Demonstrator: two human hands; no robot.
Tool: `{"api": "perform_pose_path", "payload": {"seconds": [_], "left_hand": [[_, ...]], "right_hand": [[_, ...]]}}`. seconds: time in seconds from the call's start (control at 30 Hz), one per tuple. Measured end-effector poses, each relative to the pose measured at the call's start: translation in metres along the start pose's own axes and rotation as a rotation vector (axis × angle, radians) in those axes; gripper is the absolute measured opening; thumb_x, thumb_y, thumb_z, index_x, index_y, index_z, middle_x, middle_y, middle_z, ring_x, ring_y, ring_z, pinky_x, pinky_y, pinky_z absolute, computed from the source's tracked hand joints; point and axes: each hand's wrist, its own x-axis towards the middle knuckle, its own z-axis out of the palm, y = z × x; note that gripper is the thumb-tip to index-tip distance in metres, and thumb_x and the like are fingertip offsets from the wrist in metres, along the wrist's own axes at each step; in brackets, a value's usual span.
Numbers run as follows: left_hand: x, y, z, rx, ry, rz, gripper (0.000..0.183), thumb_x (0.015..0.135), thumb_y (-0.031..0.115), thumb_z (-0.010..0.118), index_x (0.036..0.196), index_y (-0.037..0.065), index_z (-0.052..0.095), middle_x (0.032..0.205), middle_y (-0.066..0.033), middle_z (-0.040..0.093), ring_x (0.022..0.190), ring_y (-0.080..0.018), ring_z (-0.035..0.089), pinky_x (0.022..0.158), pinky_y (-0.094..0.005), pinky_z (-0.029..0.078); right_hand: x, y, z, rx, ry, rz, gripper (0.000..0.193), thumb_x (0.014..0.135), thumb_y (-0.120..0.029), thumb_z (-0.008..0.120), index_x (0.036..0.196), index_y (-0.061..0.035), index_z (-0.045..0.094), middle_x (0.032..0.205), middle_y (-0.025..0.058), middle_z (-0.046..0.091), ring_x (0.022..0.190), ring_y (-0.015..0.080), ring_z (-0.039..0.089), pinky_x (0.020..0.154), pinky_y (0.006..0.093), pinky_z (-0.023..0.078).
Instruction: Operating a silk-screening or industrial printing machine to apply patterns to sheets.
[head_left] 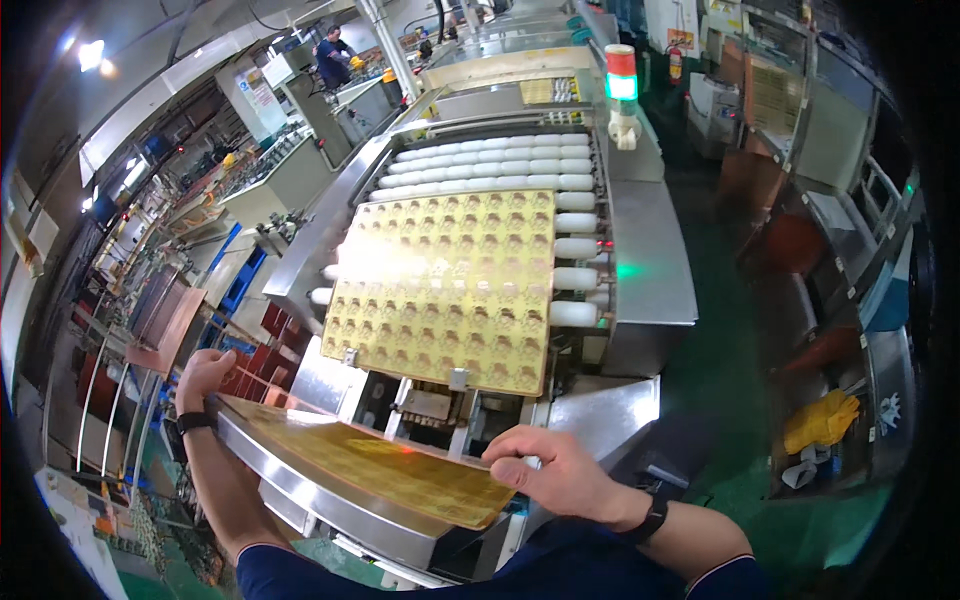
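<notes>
A thin, glossy yellow-brown panel [400,462] lies tilted low in front of me, above a metal ledge [300,455]. My left hand [203,376] is closed at its far left corner, thumb up; the other fingertips are hidden. At the right end, my right hand [560,472] curls its thumb and fingers at the panel's edge. Beyond them, a larger yellow panel [445,290] printed with rows of small dark patterns rests on white rollers [490,165]. Two small metal stops [459,379] stand at its near edge. Glare whitens its left part.
Metal side housings [650,255] flank the roller conveyor. A signal light [621,90] glows green at the far right. Copper-coloured sheets [168,330] stand in a rack at left. Shelving at right holds yellow gloves [822,420]. Another person [335,60] works far back.
</notes>
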Motion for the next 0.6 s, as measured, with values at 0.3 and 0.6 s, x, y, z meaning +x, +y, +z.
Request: {"api": "perform_pose_path", "payload": {"seconds": [0.3,0.6], "left_hand": [[-0.004,0.001,0.002,-0.031,0.028,0.004,0.046,0.089,0.039,0.060,0.072,-0.003,0.071,0.062,-0.0112,0.067,0.059,-0.0200,0.066,0.058,-0.0343,0.050],[0.008,-0.016,0.009,-0.033,0.106,0.073,0.042,0.088,0.026,0.050,0.062,-0.003,0.066,0.056,-0.0113,0.064,0.050,-0.0207,0.062,0.051,-0.0367,0.048]], "right_hand": [[-0.005,0.033,0.005,-0.398,0.025,-0.363,0.029,0.089,-0.018,0.069,0.112,-0.0003,0.064,0.101,0.0154,0.067,0.093,0.0337,0.065,0.080,0.0397,0.052],[-0.003,0.043,0.004,-0.407,0.006,-0.376,0.025,0.084,-0.007,0.068,0.108,-0.0002,0.065,0.096,0.0144,0.068,0.088,0.0339,0.065,0.075,0.0409,0.052]]}}
